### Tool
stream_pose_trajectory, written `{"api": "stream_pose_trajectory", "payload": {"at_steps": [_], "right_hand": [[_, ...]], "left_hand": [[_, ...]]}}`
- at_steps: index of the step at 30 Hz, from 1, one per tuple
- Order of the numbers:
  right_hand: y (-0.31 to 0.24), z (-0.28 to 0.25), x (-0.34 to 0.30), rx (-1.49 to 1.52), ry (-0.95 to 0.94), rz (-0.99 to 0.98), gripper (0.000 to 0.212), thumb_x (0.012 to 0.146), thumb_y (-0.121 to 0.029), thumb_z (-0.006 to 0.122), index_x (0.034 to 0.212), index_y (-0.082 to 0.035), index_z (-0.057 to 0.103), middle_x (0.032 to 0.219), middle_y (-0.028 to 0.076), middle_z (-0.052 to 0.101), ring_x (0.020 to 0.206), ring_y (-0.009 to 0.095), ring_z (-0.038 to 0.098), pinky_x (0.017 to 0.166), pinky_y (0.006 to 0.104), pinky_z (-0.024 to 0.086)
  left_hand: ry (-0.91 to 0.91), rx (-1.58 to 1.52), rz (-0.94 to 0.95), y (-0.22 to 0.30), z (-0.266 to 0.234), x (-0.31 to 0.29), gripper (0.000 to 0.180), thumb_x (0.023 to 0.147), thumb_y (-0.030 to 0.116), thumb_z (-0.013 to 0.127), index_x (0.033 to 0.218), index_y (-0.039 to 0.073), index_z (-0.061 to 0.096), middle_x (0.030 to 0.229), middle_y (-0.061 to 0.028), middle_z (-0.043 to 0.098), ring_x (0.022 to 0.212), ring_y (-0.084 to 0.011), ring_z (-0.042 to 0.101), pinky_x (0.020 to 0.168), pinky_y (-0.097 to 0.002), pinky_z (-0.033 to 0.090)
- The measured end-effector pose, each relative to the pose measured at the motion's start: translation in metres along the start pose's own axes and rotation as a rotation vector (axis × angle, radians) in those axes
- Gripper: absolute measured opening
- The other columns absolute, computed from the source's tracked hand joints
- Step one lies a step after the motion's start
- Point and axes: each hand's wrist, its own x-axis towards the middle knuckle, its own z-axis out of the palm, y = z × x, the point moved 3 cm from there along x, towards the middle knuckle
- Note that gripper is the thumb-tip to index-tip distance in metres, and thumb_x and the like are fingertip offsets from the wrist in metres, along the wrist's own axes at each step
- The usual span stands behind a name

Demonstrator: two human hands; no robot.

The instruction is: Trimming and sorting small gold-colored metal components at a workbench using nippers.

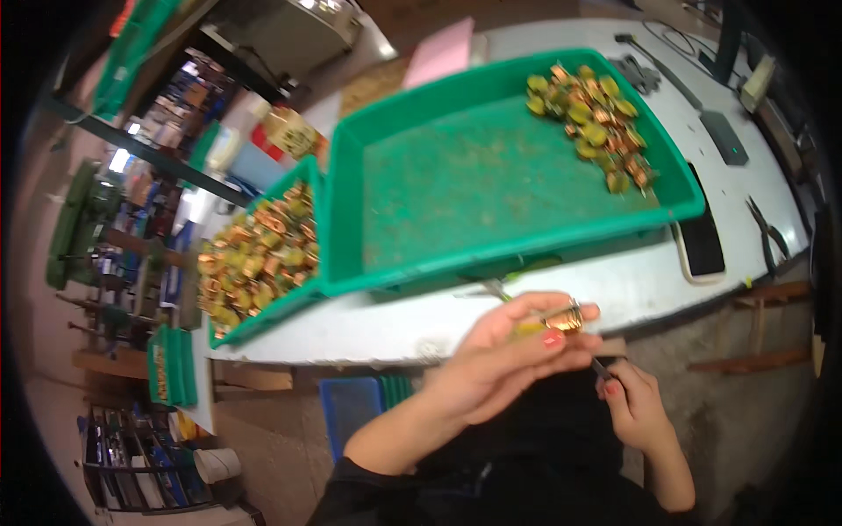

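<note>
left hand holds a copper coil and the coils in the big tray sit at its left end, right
Wrong end: in the head view, the coils in the big green tray sit at its right end. The left hand holds a copper coil.

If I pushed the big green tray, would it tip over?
Probably not: the big green tray is wide and low, so it would likely slide. It looks stiff, as its walls hold their shape. The copper-coloured coils heaped at one end might make that side heavier.
</note>
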Motion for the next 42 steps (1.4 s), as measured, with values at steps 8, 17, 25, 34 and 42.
{"api": "stream_pose_trajectory", "payload": {"at_steps": [8, 17, 25, 34, 42], "right_hand": [[-0.003, -0.006, 0.002, 0.055, 0.007, -0.041, 0.012, 0.087, -0.010, 0.049, 0.085, -0.001, 0.056, 0.074, 0.006, 0.056, 0.059, 0.016, 0.047, 0.057, 0.0247, 0.039], [0.005, -0.007, -0.005, 0.623, -0.016, 0.048, 0.026, 0.092, -0.023, 0.040, 0.095, 0.000, 0.052, 0.079, 0.010, 0.055, 0.069, 0.018, 0.049, 0.063, 0.0294, 0.042], [-0.025, -0.006, -0.007, 1.162, 0.147, 0.272, 0.033, 0.090, -0.021, 0.038, 0.111, 0.004, 0.044, 0.086, 0.017, 0.053, 0.083, 0.025, 0.053, 0.082, 0.0399, 0.045], [-0.029, -0.003, -0.008, 1.083, -0.016, 0.243, 0.034, 0.086, -0.022, 0.043, 0.104, 0.006, 0.048, 0.084, 0.017, 0.053, 0.081, 0.027, 0.053, 0.085, 0.0399, 0.043], [-0.033, -0.008, -0.011, 0.618, 0.020, 0.189, 0.023, 0.087, -0.021, 0.046, 0.091, 0.002, 0.052, 0.081, 0.011, 0.053, 0.073, 0.022, 0.051, 0.070, 0.0331, 0.043]], "left_hand": [[-0.030, -0.031, 0.038, -0.010, -0.001, -0.004, 0.050, 0.084, -0.002, 0.046, 0.131, -0.004, 0.032, 0.127, -0.0301, 0.042, 0.107, -0.0406, 0.053, 0.083, -0.0349, 0.053], [-0.082, 0.092, 0.140, -0.029, -0.017, -0.002, 0.056, 0.066, -0.014, 0.068, 0.114, 0.000, 0.044, 0.111, -0.0200, 0.057, 0.090, -0.0291, 0.062, 0.072, -0.0326, 0.056], [-0.058, 0.177, 0.193, -0.041, -0.025, -0.002, 0.047, 0.064, -0.010, 0.075, 0.102, 0.001, 0.049, 0.106, -0.0140, 0.060, 0.086, -0.0190, 0.063, 0.077, -0.0271, 0.051], [-0.023, 0.144, 0.115, -0.042, -0.021, -0.003, 0.041, 0.067, -0.009, 0.072, 0.102, 0.000, 0.053, 0.110, -0.0156, 0.059, 0.093, -0.0180, 0.060, 0.083, -0.0262, 0.049], [-0.057, 0.155, 0.165, -0.048, -0.027, -0.002, 0.042, 0.069, -0.011, 0.070, 0.106, 0.000, 0.053, 0.113, -0.0162, 0.057, 0.096, -0.0185, 0.058, 0.085, -0.0271, 0.048]]}}
